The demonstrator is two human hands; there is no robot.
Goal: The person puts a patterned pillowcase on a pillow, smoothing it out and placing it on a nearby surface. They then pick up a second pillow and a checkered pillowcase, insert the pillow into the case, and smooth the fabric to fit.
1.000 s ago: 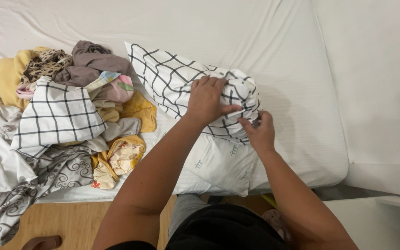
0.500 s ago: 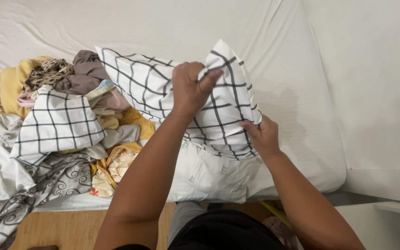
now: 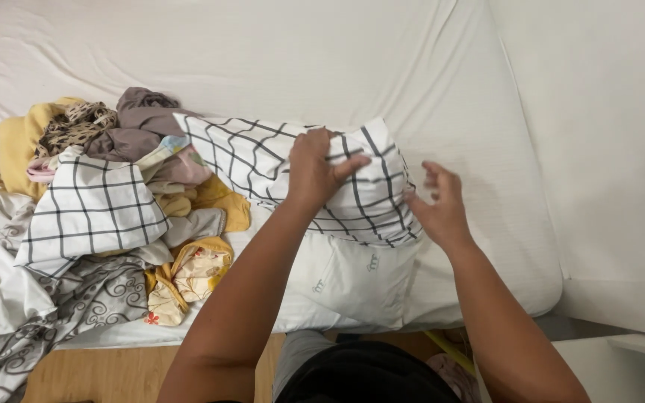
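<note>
A white pillow (image 3: pixel 352 280) lies near the front edge of the white mattress (image 3: pixel 382 67). A white pillowcase with a black grid pattern (image 3: pixel 263 160) is partly pulled over it. My left hand (image 3: pixel 315 168) grips the bunched top of this checked pillowcase. Just off the pillowcase's right edge is my right hand (image 3: pixel 438 205), fingers spread and holding nothing.
A pile of crumpled laundry (image 3: pixel 98 186) covers the mattress's left side: another checked cloth (image 3: pixel 91 213), mauve, yellow, floral and grey-patterned pieces, some hanging over the edge. A second white surface (image 3: pixel 606 149) adjoins on the right. Wooden floor (image 3: pixel 113 373) shows below.
The checked pillowcase has been drawn further down over the pillow. My right hand has let go of its corner and opened; my left hand still grips the top.
</note>
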